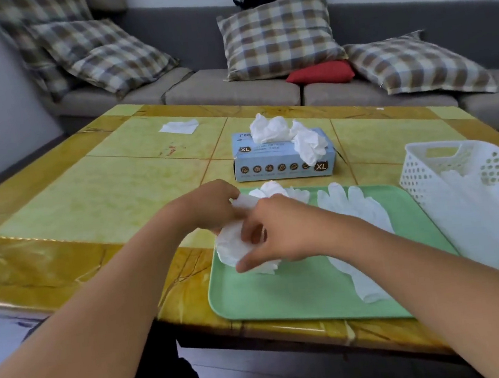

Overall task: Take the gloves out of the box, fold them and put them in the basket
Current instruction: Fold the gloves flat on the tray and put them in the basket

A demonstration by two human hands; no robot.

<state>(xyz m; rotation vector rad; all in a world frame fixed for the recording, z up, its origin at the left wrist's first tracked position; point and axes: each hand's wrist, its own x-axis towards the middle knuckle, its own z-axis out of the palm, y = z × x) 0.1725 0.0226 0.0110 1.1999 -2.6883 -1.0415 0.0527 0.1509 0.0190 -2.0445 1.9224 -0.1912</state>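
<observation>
Both hands work over the green tray's (286, 297) far left corner. The left hand (209, 206) and right hand (279, 235) together grip one crumpled white glove (233, 247). A second glove (351, 207) lies flat on the tray, right of the hands. Beyond the tray stands the blue glove box (282, 162), gloves bunched out of its top. Right of the tray, touching it, sits the white perforated basket (427, 164) holding white gloves.
</observation>
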